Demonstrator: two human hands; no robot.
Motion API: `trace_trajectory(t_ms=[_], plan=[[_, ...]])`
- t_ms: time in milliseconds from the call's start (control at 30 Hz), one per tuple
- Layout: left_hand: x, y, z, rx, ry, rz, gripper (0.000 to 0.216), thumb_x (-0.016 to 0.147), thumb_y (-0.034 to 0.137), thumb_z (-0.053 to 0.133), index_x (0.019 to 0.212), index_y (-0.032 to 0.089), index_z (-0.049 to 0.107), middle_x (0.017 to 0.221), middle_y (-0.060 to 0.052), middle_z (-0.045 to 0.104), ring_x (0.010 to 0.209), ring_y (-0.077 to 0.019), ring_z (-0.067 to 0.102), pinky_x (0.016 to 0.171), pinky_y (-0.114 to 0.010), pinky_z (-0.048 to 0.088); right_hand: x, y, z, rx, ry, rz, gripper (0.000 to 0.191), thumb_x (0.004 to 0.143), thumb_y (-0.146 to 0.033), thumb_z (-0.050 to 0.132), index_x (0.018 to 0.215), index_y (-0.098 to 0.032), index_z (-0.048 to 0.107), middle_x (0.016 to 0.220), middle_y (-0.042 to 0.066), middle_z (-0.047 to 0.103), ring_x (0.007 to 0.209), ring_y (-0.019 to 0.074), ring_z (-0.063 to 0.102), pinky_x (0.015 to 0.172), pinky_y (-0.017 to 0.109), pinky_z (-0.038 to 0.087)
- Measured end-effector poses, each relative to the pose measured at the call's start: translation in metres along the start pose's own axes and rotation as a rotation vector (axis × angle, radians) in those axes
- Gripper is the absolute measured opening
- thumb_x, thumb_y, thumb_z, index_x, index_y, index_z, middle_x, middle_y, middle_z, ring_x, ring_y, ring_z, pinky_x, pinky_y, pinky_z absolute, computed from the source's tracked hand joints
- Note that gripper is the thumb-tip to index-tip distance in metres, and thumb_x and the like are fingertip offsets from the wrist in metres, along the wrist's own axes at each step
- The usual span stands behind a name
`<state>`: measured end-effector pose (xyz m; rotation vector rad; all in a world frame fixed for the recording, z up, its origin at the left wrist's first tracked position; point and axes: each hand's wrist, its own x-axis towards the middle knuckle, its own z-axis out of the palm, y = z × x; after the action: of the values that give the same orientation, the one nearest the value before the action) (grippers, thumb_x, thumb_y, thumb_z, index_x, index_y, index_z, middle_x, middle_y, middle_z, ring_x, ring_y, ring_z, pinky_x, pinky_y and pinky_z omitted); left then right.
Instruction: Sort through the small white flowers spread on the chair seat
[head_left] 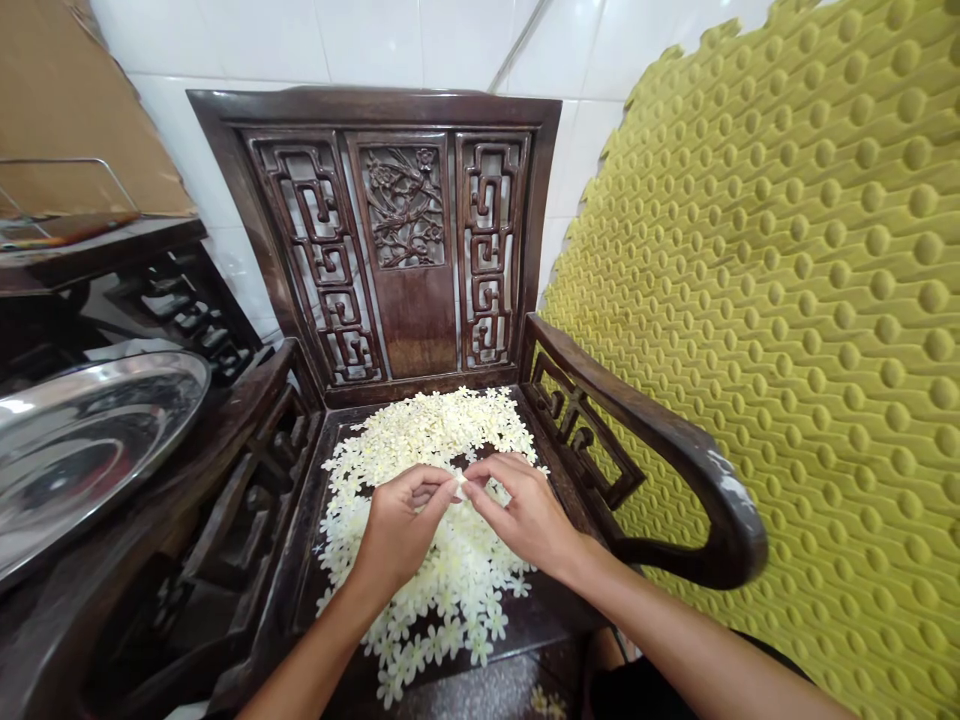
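Observation:
Between the fingertips of both hands is a small white flower (460,484), partly covered by the fingers. My left hand (401,520) pinches it from the left, thumb against forefinger. From the other side my right hand (525,505) pinches it too, its fingers curled. Below and behind the hands, a spread of pale yellow-white flowers (442,425) covers much of the dark wooden seat (311,560). Some of these flowers hang at the seat's front edge. Whether the pieces are real blossoms or artificial, I cannot tell.
The carved chair back (416,320) rises behind the seat, with a curved armrest (660,430) on the right. A round metal tray (97,440) lies at the left. A bumpy yellow-green foam mat (817,300) stands along the right side. A few flowers (547,703) lie below the seat.

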<state>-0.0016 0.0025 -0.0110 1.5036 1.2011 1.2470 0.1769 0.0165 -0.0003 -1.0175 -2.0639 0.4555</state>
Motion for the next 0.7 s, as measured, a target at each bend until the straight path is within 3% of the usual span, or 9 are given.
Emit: trace_trajectory(t_ms=[400,700], plan=[[-0.0009,-0.0033,0.0016,-0.028,-0.04,0.025,0.013,0.086,0.027,0.064,0.082,0.016,0.07,0.077,-0.003,0.072,0.074,-0.0166,0.069,0.071,-0.027,0.057,-0.001,0.004,0.0003,0.042,0.015,0.025,0.01,0.088,-0.019,0.059,0.084,-0.021,0.068,0.077,0.001,0.07,0.075,0.0168,0.063,0.074,0.031,0.045],[-0.0016,-0.0015,-0.0006,0.009,-0.013,0.051,0.018,0.087,0.029,0.064,0.097,0.018,0.072,0.088,-0.005,0.074,0.08,-0.018,0.07,0.074,-0.028,0.058,-0.0005,-0.0023,-0.0004,0.212,0.011,0.093,0.011,0.09,-0.019,0.058,0.089,-0.02,0.069,0.083,0.0,0.071,0.078,0.0156,0.066,0.074,0.026,0.047]])
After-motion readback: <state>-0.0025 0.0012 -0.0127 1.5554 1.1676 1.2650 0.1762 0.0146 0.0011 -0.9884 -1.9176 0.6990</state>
